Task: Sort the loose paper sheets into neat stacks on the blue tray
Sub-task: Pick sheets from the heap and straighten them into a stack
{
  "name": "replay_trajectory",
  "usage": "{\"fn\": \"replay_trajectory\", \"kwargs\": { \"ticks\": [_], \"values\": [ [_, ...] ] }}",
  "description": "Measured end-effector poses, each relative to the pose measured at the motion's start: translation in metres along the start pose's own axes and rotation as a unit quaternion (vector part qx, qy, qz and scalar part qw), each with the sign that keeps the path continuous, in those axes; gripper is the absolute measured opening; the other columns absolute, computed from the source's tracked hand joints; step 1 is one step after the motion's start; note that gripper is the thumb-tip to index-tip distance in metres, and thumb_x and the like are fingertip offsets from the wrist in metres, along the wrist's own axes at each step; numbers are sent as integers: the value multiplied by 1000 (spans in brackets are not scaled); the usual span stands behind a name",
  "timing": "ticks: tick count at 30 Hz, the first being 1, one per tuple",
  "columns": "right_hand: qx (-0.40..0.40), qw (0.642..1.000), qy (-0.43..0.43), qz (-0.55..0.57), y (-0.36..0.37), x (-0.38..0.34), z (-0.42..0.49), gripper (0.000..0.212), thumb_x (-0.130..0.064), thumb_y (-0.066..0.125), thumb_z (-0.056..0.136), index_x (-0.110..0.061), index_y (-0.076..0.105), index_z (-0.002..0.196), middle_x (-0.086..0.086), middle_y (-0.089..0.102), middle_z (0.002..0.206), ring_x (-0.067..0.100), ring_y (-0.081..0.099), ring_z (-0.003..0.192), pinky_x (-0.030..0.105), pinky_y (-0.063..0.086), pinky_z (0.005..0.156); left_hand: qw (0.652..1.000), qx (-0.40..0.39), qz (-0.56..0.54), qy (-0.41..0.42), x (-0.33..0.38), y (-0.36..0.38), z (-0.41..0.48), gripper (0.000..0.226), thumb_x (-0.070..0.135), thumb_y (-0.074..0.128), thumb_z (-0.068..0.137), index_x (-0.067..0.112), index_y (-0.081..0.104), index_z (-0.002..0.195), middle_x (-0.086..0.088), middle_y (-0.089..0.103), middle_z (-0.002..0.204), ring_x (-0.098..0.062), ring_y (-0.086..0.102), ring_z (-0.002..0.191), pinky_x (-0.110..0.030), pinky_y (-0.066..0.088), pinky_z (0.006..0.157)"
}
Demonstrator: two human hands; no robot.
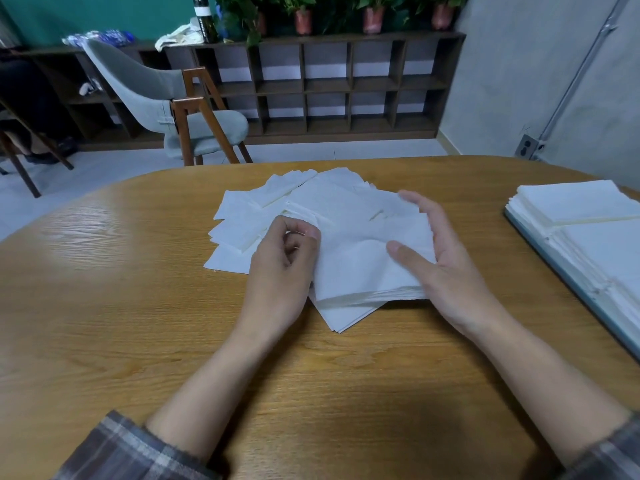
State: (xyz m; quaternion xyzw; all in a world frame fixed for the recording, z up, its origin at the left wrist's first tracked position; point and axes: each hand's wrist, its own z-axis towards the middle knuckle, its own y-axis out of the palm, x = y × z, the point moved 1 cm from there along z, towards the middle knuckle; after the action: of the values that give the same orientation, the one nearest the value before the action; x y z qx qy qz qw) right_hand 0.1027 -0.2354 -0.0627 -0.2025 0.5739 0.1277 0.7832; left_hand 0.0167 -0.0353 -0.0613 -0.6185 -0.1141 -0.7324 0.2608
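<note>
1. The loose paper sheets (pixel 249 216) lie fanned out mid-worktop (pixel 138 306), with a gathered bundle (pixel 360 268) on their near side. The blue tray (pixel 568 284) sits well apart on the right, with stacks (pixel 571 202) on it.
2. On the left hand (pixel 282 261), the fingers curl at the bundle's left edge with the thumb tip on paper. I cannot tell whether they pinch a sheet.
3. On the right hand (pixel 446 265), the fingers are straight and spread along the bundle's right edge, thumb flat on top.
4. My read: thin, light, floppy paper that slides sheet on sheet. Taken by one corner it would sag and fan, so I'd take two opposite edges, thumbs above and fingers beneath.
5. The tray runs off the frame, so its stacks can't be counted. White on white blurs the far sheet edges.
</note>
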Motion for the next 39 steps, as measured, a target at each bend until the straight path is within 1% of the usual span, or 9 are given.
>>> {"fn": "replay_trajectory", "kwargs": {
  "ticks": [4,8,11,17,25,30,33,36,39],
  "values": [
    [62,997,12,34,-14,3,5,73,-7,67,100,-55,36,146,-1,62,143,20,64,127,52,50,111,993,-40,76,87,-1,-1,-2,14,21,72,99,17,61,91,8,58,74,-7,50,67,-20,41,62],
    [64,993,-7,-102,-21,3,6,68,-6,65,99,-47,38,146,-12,55,143,-1,58,119,18,48,101,934,-195,268,130,-10,7,-8,18,35,83,87,27,67,85,15,63,81,-3,59,80,-17,41,68],
    [36,992,-5,-124,-23,0,5,59,-10,69,97,-48,50,137,-24,57,136,4,56,124,26,45,100,904,-229,333,141,-15,9,-10,24,51,82,83,34,69,93,17,61,93,-2,58,92,-28,49,80],
    [-8,992,-9,-127,-21,0,6,33,-1,59,102,-24,82,99,-20,78,109,-4,65,117,9,40,101,901,-236,326,161,-12,6,-11,13,47,80,87,35,76,93,18,65,94,-3,62,91,-37,53,79],
    [29,994,6,-108,-22,4,7,29,-7,61,103,-26,83,102,-22,77,111,-8,63,118,2,38,97,913,-238,284,169,-14,4,-9,9,35,75,96,32,80,89,18,69,90,-4,66,89,-30,52,73],
    [28,994,4,-101,-22,1,6,28,-7,62,103,-26,83,103,-23,77,111,-9,63,117,3,39,98,934,-218,225,174,1,2,-10,10,22,68,100,25,72,91,16,72,95,-9,65,100,-20,47,81],
    [28,995,14,-95,-23,5,8,30,-6,61,103,-26,82,104,-24,76,112,-10,62,117,2,38,96,949,-227,171,139,9,-1,-13,15,17,57,107,22,61,92,18,65,83,-6,61,85,-15,41,71],
    [24,996,17,-85,-23,4,8,33,-5,58,103,-28,82,106,-25,76,114,-10,61,119,8,39,101,963,-205,127,119,15,-5,-13,21,13,48,110,20,52,91,11,41,67,-8,38,63,-18,31,60],
    [1,999,31,-36,-23,7,9,26,-17,58,105,-25,83,107,-16,77,118,-1,64,122,29,41,115,975,-184,71,104,21,-7,-12,21,19,46,111,19,52,91,-8,34,69,-19,30,62,-25,24,58]
  ]
}}
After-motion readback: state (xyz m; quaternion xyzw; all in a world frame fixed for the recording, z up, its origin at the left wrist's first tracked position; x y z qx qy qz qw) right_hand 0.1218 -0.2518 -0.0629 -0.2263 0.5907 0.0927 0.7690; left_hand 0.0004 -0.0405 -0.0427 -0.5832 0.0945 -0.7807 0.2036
